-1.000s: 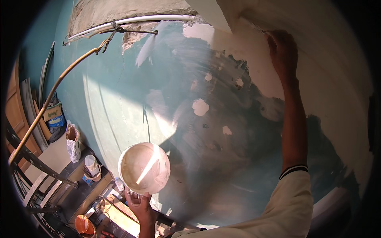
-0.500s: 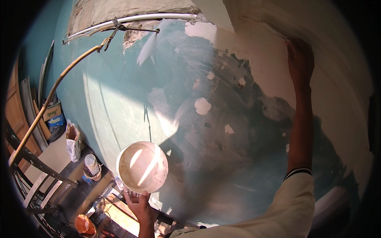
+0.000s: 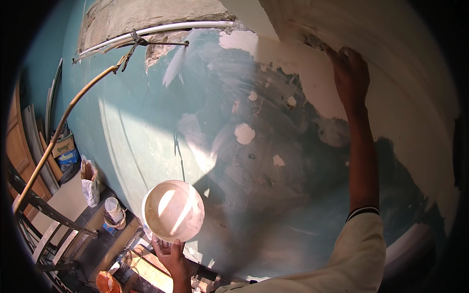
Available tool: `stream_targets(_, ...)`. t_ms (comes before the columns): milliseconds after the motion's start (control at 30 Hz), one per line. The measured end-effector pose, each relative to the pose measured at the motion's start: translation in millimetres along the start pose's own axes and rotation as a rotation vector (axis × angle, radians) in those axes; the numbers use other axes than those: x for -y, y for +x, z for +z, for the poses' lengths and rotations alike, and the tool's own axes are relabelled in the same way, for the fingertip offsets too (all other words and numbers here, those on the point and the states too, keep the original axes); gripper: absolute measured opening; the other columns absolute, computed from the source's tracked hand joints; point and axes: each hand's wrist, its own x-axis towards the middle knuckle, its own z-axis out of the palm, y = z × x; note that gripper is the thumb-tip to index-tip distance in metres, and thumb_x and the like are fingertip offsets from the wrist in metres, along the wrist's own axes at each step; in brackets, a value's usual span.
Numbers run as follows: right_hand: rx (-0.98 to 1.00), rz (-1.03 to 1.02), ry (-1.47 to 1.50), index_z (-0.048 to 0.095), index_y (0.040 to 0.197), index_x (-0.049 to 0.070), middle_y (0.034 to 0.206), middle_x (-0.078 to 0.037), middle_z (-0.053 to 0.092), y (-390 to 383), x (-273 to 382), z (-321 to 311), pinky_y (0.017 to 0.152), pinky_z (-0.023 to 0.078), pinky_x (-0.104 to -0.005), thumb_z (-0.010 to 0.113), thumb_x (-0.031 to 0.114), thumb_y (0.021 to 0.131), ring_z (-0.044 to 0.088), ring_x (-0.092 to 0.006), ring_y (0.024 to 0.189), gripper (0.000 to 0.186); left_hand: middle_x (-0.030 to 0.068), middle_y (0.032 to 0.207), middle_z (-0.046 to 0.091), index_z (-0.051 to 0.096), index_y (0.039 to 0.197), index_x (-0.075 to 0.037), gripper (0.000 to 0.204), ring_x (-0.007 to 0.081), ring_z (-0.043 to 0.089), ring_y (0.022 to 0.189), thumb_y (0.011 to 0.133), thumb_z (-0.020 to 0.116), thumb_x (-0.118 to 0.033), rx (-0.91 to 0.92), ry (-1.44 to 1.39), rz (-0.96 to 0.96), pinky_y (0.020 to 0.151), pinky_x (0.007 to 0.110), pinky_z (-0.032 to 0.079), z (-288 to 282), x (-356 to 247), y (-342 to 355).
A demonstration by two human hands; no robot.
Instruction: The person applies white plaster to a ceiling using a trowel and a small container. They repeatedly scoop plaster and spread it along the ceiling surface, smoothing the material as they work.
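My left hand (image 3: 171,256) holds up a round white bucket (image 3: 173,211) by its underside, with pale, creamy compound inside and sunlight streaked across it. My right hand (image 3: 349,68) is raised to the upper right, closed on a small putty knife (image 3: 315,41) held against the plastered upper part of the wall, beside a cream band of fresh-looking filler (image 3: 317,88). Below and left of it, the teal wall (image 3: 205,146) shows white smears and several white patches. The knife's blade is dark and partly hard to make out.
A bamboo pole (image 3: 83,92) crosses the left side toward white pipes (image 3: 190,24) and exposed masonry. At lower left stand a dark metal railing (image 3: 58,219), leaning boards (image 3: 31,141), a sack (image 3: 90,183), stacked cups (image 3: 113,210), an orange bucket (image 3: 107,283) and planks on steps.
My right hand moved right along the upper wall, then back left, with the knife now nearer the left end of that stroke. The held bucket shifted slightly left, and lately down, in view.
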Motion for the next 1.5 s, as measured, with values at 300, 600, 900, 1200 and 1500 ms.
stream_targets(300,0.045,-0.020,0.152,0.077,0.126,0.020,0.107,-0.006,0.067,-6.8,-45.3,-14.9,0.093,0.053,-0.0426,0.073,0.004,0.093,0.067,-0.0270,0.104,0.036,0.0216,0.160,0.040,0.014,0.169,0.000,0.089,0.0358,0.050,0.143,0.095,0.064,0.005,-0.047,-0.049,-0.003,0.111,0.050,0.053,1.9,-2.3,1.4)
stream_targets(600,0.021,-0.070,0.275,0.078,0.121,0.016,0.099,-0.007,0.066,10.5,-52.9,0.1,0.086,0.053,-0.0431,0.075,0.004,0.092,0.066,-0.0286,0.094,0.032,0.0237,0.159,0.043,0.011,0.169,-0.001,0.090,0.0364,0.053,0.142,0.098,0.067,-0.005,0.019,-0.008,0.016,0.114,0.051,0.053,3.9,2.5,3.5)
stream_targets(900,-0.018,-0.078,0.214,0.078,0.124,0.017,0.098,-0.005,0.066,12.4,-52.3,3.4,0.085,0.051,-0.0424,0.076,0.005,0.091,0.065,-0.0259,0.096,0.035,0.0236,0.158,0.044,0.012,0.169,-0.002,0.091,0.0361,0.053,0.142,0.098,0.068,-0.005,-0.021,-0.004,0.000,0.115,0.051,0.052,1.3,6.5,1.3)
stream_targets(1200,-0.033,-0.024,0.253,0.079,0.121,0.015,0.101,-0.005,0.068,13.9,-42.1,3.8,0.086,0.053,-0.0401,0.076,0.005,0.093,0.066,-0.0255,0.097,0.031,0.0235,0.157,0.045,0.013,0.169,-0.002,0.090,0.0359,0.053,0.142,0.097,0.068,-0.005,-0.027,-0.006,0.000,0.114,0.051,0.053,1.5,3.8,3.5)
stream_targets(1500,-0.041,-0.080,0.345,0.076,0.119,0.011,0.103,-0.007,0.071,31.5,-20.5,21.9,0.085,0.055,-0.0423,0.074,0.010,0.097,0.067,-0.0277,0.097,0.022,0.0224,0.155,0.047,0.013,0.169,-0.002,0.090,0.0358,0.055,0.140,0.097,0.067,-0.003,-0.032,-0.007,-0.008,0.112,0.051,0.055,-3.9,7.5,5.0)
